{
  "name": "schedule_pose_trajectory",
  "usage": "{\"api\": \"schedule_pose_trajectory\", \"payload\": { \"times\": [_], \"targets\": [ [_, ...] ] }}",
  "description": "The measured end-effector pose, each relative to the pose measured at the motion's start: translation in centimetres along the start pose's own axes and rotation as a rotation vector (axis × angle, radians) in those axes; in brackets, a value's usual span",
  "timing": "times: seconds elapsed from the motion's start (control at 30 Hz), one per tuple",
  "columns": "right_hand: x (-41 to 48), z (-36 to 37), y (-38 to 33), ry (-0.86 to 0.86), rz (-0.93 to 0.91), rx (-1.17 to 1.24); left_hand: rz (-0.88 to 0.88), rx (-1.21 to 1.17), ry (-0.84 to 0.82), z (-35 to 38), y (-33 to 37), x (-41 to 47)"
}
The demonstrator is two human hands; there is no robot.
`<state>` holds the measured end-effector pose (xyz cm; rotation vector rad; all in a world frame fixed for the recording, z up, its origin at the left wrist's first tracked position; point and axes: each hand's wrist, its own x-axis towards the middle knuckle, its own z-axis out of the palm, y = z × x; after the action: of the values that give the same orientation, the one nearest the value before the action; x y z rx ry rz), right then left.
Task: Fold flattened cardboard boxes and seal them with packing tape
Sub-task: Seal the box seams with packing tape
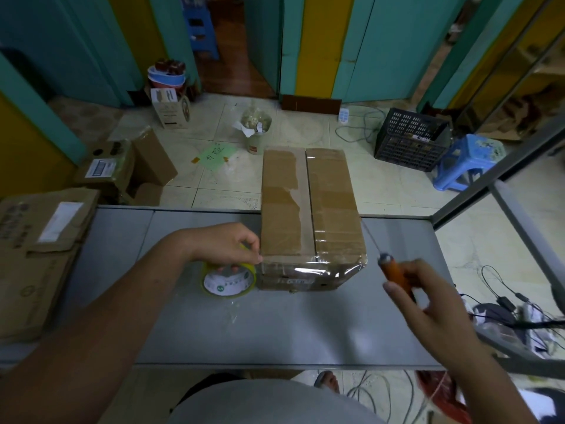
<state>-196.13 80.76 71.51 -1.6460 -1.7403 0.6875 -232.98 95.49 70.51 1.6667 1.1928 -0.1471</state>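
Note:
A closed cardboard box [312,215] lies on the grey metal table [275,325], its far end hanging past the table's back edge. Clear tape shines over its near end and part of the top seam. My left hand [227,244] grips a roll of clear packing tape [227,281] that stands against the box's near left corner. To the right of the box, my right hand [428,304] holds an orange-handled utility knife [396,272] with its thin blade pointing up and away, slightly blurred.
A stack of flattened cardboard boxes [36,255] lies at the table's left end. On the floor beyond are open cartons [122,169], a bin [256,130], a black crate [409,139] and a blue stool [467,163]. Cables [504,307] lie at right.

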Motion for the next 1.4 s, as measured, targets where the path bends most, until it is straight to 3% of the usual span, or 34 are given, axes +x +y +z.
{"api": "schedule_pose_trajectory", "payload": {
  "times": [0.1, 0.3, 0.4, 0.57, 0.7, 0.83, 0.93, 1.1, 1.23, 1.4],
  "targets": [
    [3.5, 3.3, -2.9, 0.043, -0.031, -0.090, 0.003, -0.005, 0.008, 0.1, 0.2, 0.0],
    [9.1, 9.8, -4.1, -0.093, 0.028, -0.334, -0.015, 0.009, 0.024, 0.9, 0.3, -0.2],
    [10.3, 9.6, -3.2, -0.101, -0.003, -0.364, -0.025, -0.024, 0.051, 2.9, 1.1, 0.3],
    [12.9, 6.9, -1.2, -0.108, -0.047, -0.372, 0.030, -0.241, 0.235, 7.8, 3.5, 1.8],
    [14.3, 7.2, -1.5, -0.078, -0.104, -0.453, 0.108, -0.460, 0.140, 8.7, 4.2, 1.9],
    [14.5, 9.3, -1.8, -0.113, -0.138, -0.355, 0.205, -0.726, -0.018, 10.1, 3.5, 0.9],
    [14.3, 9.8, -1.3, -0.098, -0.144, -0.347, 0.197, -0.835, -0.035, 11.2, 2.8, 0.5],
    [13.8, 10.2, -1.0, -0.095, -0.168, -0.370, 0.052, -0.830, -0.007, 11.1, 3.1, 0.5],
    [13.9, 10.3, -1.0, -0.082, -0.152, -0.380, -0.069, -0.628, -0.055, 11.0, 2.9, 0.5],
    [13.7, 10.2, -0.7, -0.081, -0.161, -0.379, -0.086, -0.582, -0.076, 11.3, 2.5, 0.7]
  ]
}}
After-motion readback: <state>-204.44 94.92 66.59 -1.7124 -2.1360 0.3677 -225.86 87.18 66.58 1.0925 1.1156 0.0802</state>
